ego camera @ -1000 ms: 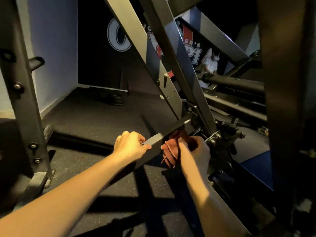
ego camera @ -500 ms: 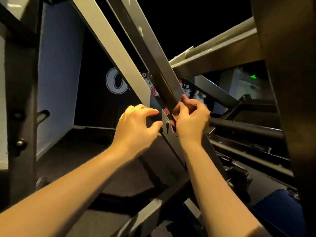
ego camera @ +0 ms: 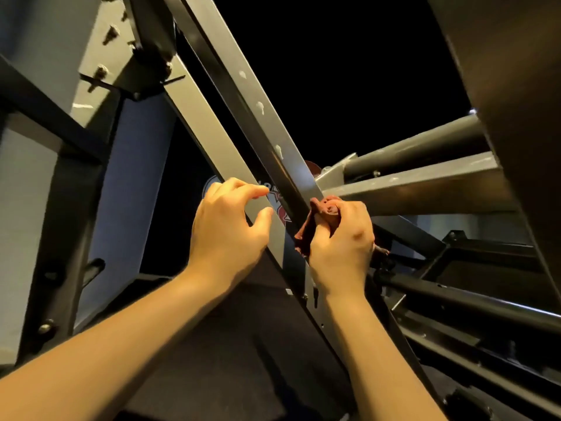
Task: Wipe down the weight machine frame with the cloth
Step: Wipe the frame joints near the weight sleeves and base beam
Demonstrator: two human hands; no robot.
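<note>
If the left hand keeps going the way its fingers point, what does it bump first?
Probably the pale slanted frame bar, right in front of the left hand; whether they touch is unclear.

Dim, warm light; black void above right hand; glare streak on frame bar just above; soft blur, edges bent.

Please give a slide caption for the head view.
Right hand grips red cloth against slanted frame bar; left hand beside it.

Our right hand hides most of the cloth; the slanted frame beam covers a wall logo we cannot read.
</note>
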